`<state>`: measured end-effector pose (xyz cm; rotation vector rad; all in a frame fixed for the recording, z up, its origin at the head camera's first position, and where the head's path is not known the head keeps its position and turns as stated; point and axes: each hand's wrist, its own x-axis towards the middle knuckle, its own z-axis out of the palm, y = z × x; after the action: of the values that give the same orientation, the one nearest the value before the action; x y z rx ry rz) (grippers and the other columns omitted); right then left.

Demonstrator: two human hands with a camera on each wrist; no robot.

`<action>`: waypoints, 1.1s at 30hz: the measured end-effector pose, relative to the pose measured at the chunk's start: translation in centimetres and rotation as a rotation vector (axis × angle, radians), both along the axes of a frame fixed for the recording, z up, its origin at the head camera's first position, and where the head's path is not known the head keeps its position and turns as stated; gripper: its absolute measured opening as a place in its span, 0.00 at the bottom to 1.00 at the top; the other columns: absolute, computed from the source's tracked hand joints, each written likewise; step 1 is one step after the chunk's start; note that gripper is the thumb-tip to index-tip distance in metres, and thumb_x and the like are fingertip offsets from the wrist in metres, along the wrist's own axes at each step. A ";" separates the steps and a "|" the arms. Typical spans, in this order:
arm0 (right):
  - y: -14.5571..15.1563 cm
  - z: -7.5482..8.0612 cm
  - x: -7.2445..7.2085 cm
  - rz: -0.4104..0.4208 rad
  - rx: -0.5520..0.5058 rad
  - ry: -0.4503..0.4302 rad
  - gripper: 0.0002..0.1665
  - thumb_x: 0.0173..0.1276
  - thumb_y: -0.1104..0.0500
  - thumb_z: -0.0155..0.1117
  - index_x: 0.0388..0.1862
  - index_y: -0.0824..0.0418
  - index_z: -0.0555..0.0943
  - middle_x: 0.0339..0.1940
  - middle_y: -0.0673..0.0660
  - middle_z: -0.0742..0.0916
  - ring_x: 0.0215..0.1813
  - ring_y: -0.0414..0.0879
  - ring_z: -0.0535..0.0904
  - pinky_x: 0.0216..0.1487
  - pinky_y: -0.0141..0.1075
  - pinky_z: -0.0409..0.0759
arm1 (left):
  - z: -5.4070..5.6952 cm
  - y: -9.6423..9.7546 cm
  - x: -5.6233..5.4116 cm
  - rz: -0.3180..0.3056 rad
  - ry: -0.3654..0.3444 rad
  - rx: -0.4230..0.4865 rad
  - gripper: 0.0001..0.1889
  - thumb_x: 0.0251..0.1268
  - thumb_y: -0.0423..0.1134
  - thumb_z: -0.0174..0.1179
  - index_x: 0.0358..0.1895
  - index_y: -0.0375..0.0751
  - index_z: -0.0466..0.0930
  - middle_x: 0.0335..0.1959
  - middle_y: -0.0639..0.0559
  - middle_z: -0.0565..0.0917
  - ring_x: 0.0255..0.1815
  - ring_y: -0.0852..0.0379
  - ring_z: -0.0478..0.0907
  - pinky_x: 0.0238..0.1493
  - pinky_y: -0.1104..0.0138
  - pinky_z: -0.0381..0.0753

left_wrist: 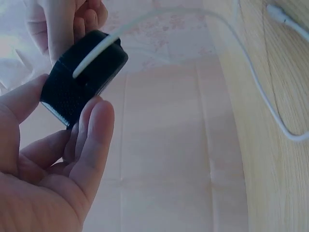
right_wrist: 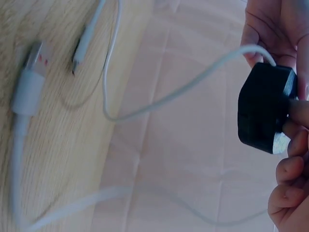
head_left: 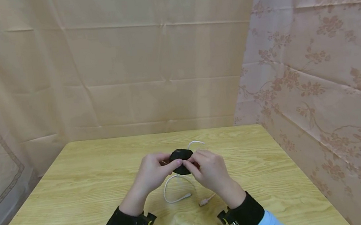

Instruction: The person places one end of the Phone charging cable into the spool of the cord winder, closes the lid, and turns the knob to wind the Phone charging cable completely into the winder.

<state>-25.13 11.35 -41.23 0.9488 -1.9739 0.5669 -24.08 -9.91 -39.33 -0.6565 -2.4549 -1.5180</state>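
A small black angular case (head_left: 181, 156) is held up over the table between both hands. My left hand (head_left: 155, 171) grips it from the left, thumb on the near face; the left wrist view shows the fingers around the black case (left_wrist: 84, 77). My right hand (head_left: 210, 168) pinches it at the right side, thumb and forefinger together, other fingers curled. A white cable (right_wrist: 193, 84) comes out of a hole in the case and loops down. On the tabletop lie a USB plug (right_wrist: 30, 89) and a slim white connector (right_wrist: 83, 48) at cable ends.
The wooden table (head_left: 87, 195) reaches back to a beige cloth (head_left: 123, 71) hanging behind it. A flowered cloth (head_left: 322, 75) hangs along the right side. Another white cable piece (head_left: 196, 141) curves out beyond the case.
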 end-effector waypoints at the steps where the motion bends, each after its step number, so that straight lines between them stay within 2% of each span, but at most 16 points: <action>1: -0.1 0.0 0.0 -0.007 -0.005 -0.010 0.13 0.61 0.60 0.76 0.22 0.55 0.80 0.18 0.44 0.77 0.20 0.34 0.67 0.19 0.25 0.65 | 0.0 0.1 0.0 0.005 0.022 0.002 0.11 0.66 0.46 0.71 0.42 0.43 0.92 0.27 0.55 0.86 0.26 0.57 0.80 0.27 0.65 0.80; 5: -0.3 -0.1 0.2 -0.049 -0.017 -0.067 0.14 0.65 0.61 0.71 0.21 0.55 0.79 0.18 0.44 0.75 0.19 0.34 0.66 0.18 0.26 0.64 | -0.1 0.6 0.3 0.038 0.100 0.004 0.10 0.63 0.44 0.73 0.42 0.43 0.92 0.33 0.57 0.87 0.28 0.60 0.81 0.27 0.66 0.82; 8: -0.5 -0.1 0.4 -0.058 -0.046 -0.162 0.13 0.68 0.62 0.68 0.22 0.56 0.81 0.17 0.43 0.74 0.19 0.34 0.65 0.18 0.27 0.64 | -0.1 0.9 0.5 0.086 0.176 -0.034 0.10 0.61 0.44 0.75 0.41 0.43 0.92 0.32 0.58 0.85 0.29 0.62 0.80 0.28 0.67 0.82; 15: -1.0 0.2 0.8 0.010 -0.258 -0.529 0.14 0.75 0.64 0.61 0.27 0.60 0.85 0.14 0.42 0.70 0.16 0.33 0.61 0.17 0.29 0.60 | -0.3 1.4 0.7 0.189 0.480 -0.155 0.13 0.56 0.44 0.78 0.39 0.40 0.91 0.29 0.57 0.82 0.26 0.62 0.77 0.27 0.70 0.78; 18: -1.0 0.3 0.9 0.035 -0.331 -0.641 0.14 0.76 0.65 0.60 0.29 0.61 0.87 0.15 0.43 0.71 0.16 0.34 0.62 0.18 0.29 0.60 | -0.4 1.4 0.7 0.212 0.555 -0.178 0.14 0.54 0.44 0.79 0.38 0.38 0.90 0.28 0.56 0.81 0.25 0.60 0.76 0.26 0.70 0.76; 21: -0.9 0.4 0.8 0.053 -0.352 -0.670 0.14 0.76 0.64 0.61 0.29 0.61 0.88 0.15 0.44 0.73 0.17 0.35 0.63 0.19 0.30 0.61 | -0.4 1.4 0.7 0.215 0.555 -0.181 0.14 0.56 0.44 0.78 0.38 0.39 0.90 0.28 0.56 0.81 0.25 0.60 0.75 0.26 0.70 0.76; 28: -0.2 1.0 0.8 0.079 -0.311 -0.627 0.11 0.74 0.59 0.67 0.29 0.58 0.89 0.16 0.41 0.77 0.18 0.36 0.68 0.19 0.31 0.68 | -0.4 1.1 0.5 0.236 0.519 -0.180 0.12 0.59 0.44 0.76 0.35 0.39 0.89 0.26 0.55 0.80 0.24 0.62 0.74 0.25 0.70 0.75; 31: 0.5 1.7 0.9 0.108 -0.345 -0.619 0.10 0.73 0.58 0.68 0.32 0.59 0.89 0.18 0.43 0.79 0.18 0.38 0.72 0.19 0.32 0.72 | -0.3 0.7 0.2 0.256 0.489 -0.179 0.12 0.58 0.44 0.76 0.34 0.39 0.88 0.25 0.55 0.79 0.23 0.62 0.74 0.25 0.68 0.75; 33: 1.1 2.2 0.9 0.127 -0.380 -0.606 0.09 0.73 0.58 0.68 0.33 0.60 0.89 0.19 0.46 0.81 0.18 0.43 0.75 0.18 0.33 0.73 | -0.2 0.3 0.1 0.265 0.451 -0.175 0.12 0.59 0.45 0.76 0.34 0.39 0.88 0.24 0.55 0.79 0.23 0.62 0.74 0.25 0.67 0.75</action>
<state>-24.18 12.47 -38.98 0.7122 -2.2080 1.3753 -23.98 -9.60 -39.56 -0.5939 -2.2294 -0.9439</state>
